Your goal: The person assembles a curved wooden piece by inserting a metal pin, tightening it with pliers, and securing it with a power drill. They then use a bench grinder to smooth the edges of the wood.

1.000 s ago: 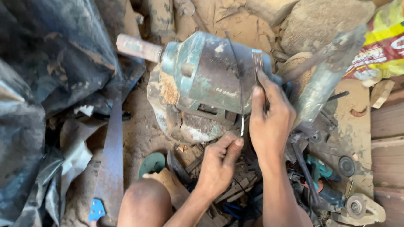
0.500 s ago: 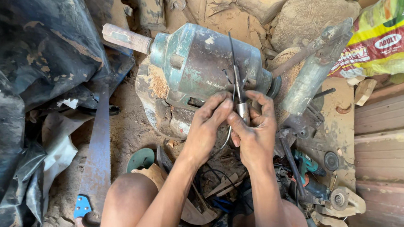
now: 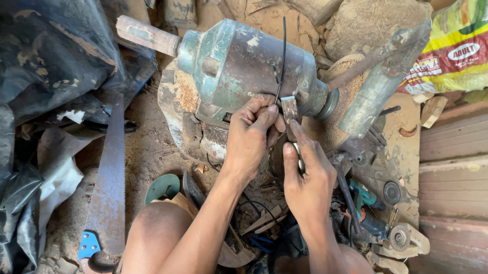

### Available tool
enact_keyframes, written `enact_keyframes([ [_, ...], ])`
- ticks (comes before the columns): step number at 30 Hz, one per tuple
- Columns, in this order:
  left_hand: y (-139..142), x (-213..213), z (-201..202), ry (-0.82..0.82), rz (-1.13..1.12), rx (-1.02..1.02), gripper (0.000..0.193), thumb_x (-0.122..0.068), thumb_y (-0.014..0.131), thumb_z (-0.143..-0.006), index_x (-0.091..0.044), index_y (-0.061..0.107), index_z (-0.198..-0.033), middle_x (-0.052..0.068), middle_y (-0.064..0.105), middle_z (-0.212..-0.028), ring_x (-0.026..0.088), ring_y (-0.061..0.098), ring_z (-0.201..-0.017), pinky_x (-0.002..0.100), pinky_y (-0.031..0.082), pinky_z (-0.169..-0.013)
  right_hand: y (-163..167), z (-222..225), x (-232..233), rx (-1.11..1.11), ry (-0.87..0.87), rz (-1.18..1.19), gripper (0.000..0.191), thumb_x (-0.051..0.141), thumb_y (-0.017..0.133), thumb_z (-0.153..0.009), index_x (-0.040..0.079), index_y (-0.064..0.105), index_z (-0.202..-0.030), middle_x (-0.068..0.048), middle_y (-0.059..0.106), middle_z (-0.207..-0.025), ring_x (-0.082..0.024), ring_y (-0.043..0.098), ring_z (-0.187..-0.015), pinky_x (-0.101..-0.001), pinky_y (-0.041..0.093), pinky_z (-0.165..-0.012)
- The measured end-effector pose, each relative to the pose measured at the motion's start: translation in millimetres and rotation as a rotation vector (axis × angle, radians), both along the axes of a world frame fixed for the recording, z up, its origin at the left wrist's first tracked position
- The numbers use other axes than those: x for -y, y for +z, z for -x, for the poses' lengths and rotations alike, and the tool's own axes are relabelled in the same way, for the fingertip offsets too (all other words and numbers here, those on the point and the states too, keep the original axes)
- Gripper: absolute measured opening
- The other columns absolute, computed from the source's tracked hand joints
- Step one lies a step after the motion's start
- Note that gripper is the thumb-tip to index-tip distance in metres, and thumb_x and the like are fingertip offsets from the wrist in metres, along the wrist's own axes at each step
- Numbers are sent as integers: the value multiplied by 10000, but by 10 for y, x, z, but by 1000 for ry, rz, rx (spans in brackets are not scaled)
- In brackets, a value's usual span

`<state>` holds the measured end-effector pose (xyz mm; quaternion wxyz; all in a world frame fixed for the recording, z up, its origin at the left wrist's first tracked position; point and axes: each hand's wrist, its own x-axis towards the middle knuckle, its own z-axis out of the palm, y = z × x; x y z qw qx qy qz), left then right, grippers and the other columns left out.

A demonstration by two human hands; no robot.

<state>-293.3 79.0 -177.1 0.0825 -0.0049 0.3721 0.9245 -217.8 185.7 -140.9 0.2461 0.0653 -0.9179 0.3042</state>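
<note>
Left hand (image 3: 252, 135) pinches a black wire (image 3: 282, 60) against the green motor (image 3: 248, 67); right hand (image 3: 309, 177) grips a small metal blade (image 3: 290, 114) upright beside it.

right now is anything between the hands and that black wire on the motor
Nothing visible is. The left hand pinches the black wire directly against the green motor, and the right hand holds a small metal tool right beside that pinch.

Bare sandy floor (image 3: 153, 148) open at 9 o'clock of left hand (image 3: 251, 136); worn green motor housing (image 3: 243, 63) blocks 12, rusty handsaw (image 3: 108, 191) bounds 8.
</note>
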Motion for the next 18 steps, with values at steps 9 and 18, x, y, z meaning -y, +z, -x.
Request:
enact_keyframes([
  [9,-49,-55,4,57,196,-73,155,-69,535,-1048,0,672,-1027,-9,613,-704,52,490,-567,232,413,-518,6,158,22,39,-5,50,349,91,619,-1031,29,636,-1374,-199,732,-1171,-301,754,-1004,-383,570,-857],
  [18,-85,-89,-15,92,332,-95,177,-94,550,-1056,17,649,-960,1,610,-695,66,521,-590,248,442,-531,-37,246,77,-18,-18,-8,356,64,610,-1025,39,640,-1380,-188,704,-1015,-306,723,-844,-395,559,-747],
])
